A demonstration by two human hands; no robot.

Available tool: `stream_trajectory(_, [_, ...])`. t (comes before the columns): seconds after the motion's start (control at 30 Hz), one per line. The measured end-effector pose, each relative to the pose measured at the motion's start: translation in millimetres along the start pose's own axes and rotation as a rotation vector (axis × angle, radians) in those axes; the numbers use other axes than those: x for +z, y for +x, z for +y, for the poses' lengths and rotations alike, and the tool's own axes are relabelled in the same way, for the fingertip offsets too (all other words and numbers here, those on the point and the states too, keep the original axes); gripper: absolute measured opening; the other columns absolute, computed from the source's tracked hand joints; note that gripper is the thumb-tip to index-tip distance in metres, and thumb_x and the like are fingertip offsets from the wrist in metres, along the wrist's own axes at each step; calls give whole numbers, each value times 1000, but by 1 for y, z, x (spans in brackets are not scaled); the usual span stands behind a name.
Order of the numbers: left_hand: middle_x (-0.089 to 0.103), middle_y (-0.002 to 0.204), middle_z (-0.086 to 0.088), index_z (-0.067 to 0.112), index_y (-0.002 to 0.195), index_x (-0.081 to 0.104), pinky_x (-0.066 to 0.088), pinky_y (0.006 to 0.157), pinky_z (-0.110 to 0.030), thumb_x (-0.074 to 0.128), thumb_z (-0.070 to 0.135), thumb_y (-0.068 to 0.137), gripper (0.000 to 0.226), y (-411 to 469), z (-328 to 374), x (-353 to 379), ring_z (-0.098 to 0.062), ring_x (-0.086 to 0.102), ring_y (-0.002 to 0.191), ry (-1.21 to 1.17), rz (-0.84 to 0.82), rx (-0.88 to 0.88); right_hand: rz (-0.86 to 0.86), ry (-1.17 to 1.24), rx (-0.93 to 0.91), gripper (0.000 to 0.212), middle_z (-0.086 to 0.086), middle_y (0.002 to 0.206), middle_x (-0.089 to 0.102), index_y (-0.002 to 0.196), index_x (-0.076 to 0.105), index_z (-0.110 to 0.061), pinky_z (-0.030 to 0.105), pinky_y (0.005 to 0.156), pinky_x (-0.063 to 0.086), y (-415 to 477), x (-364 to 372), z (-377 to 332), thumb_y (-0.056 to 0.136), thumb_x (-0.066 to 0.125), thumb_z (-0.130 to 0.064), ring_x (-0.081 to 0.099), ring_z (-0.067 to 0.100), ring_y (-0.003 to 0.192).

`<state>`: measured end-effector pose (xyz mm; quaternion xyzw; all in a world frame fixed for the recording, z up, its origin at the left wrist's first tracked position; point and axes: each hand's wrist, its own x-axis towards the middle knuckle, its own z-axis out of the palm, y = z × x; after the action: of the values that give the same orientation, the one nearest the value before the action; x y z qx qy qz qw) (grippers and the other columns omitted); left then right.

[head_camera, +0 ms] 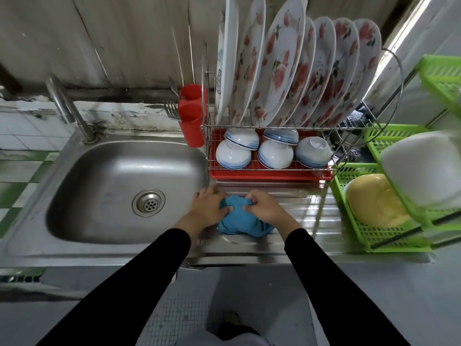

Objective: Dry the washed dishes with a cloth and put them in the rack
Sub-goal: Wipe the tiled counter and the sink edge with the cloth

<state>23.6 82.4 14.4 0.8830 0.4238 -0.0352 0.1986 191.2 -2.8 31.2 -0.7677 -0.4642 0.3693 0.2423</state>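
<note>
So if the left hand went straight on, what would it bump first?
Probably the front edge of the red tray under the rack; the left hand points that way, though depth is unclear.

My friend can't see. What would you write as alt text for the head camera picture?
The left hand and right hand grip a bunched blue cloth on the steel drainboard beside the sink. Behind them, a wire rack holds flowered plates upright above upturned bowls.

No text, label, brand, number or sign is legible. A small stamped mark on the front rim of the steel sink is too blurred to read.
</note>
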Motion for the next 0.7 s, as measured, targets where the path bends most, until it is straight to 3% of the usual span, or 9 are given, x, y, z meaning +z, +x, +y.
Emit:
stream_trajectory(0.07, [52,120,-4,19,115,62,41,97,-37,62,43,89,35,-1,-8,-3,-25,51,111,-219,88,122,13,137,-70,28,0,83,57,78,50,-20,27,75,44,-5,-4,1,90,68,-3,54,12,80])
stream_trajectory(0.13, [58,96,1,12,96,60,47,82,-33,66,28,90,17,-5,-8,-12,-15,56,90,-514,151,203,61,271,-135,29,4,88,60,80,52,-19,33,80,47,-8,-8,1,89,68,3,58,18,88])
stream_trajectory(0.23, [59,82,5,6,90,57,46,70,-15,65,9,91,8,-14,4,-30,3,55,74,-739,237,235,129,313,-233,29,7,91,63,84,54,-20,32,81,50,-14,-17,-9,88,70,4,59,18,88])
stream_trajectory(0.33, [62,82,-2,0,90,56,47,66,-16,63,3,91,8,-19,15,-45,0,56,73,-838,339,280,195,275,-322,22,3,83,58,89,57,-15,20,71,46,-17,-25,-17,87,72,2,54,12,77])
stream_trajectory(0.43, [61,84,-11,0,90,56,47,68,-24,64,4,91,8,-20,18,-56,-14,56,76,-865,426,313,239,148,-375,23,-4,70,53,103,64,-10,27,64,42,-18,-28,-21,85,78,-11,47,10,64])
stream_trajectory(0.5, [59,80,-8,0,88,55,44,67,-23,63,1,90,8,-21,19,-62,-13,54,75,-877,451,337,246,45,-378,36,-7,66,54,111,67,-15,31,64,42,-20,-27,-20,81,82,-28,49,11,62])
stream_trajectory(0.6, [57,79,0,1,87,55,45,67,-22,62,0,90,8,-22,19,-68,-7,54,75,-879,427,359,212,-73,-372,49,-9,83,67,106,63,-31,46,79,51,-25,-22,-19,70,75,-62,63,18,81])
stream_trajectory(0.7, [59,81,-7,2,87,56,46,69,-25,63,0,89,8,-24,17,-69,-10,54,76,-892,398,369,175,-99,-333,44,-6,93,57,94,56,-27,47,94,41,-33,-21,-20,71,82,-53,51,22,96])
